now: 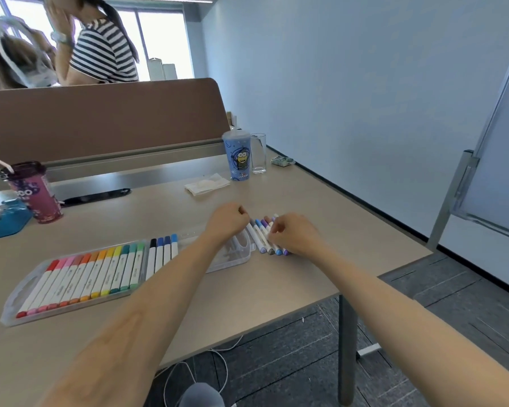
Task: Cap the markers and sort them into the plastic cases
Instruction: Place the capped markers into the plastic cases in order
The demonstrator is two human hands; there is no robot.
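Loose markers (266, 240) lie bunched just right of the half-filled case (243, 257), handy for slotting in. Right hand (294, 235) fingers pinch one of them. Left hand (228, 221) fingers are curled (contents unclear) over the case's far end.

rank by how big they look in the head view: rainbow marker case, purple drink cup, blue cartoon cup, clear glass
1. rainbow marker case
2. purple drink cup, nearer the camera so unsure
3. blue cartoon cup
4. clear glass, slimmer beside it

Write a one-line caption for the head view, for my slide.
Left hand and right hand handle loose markers beside two plastic cases holding sorted markers.
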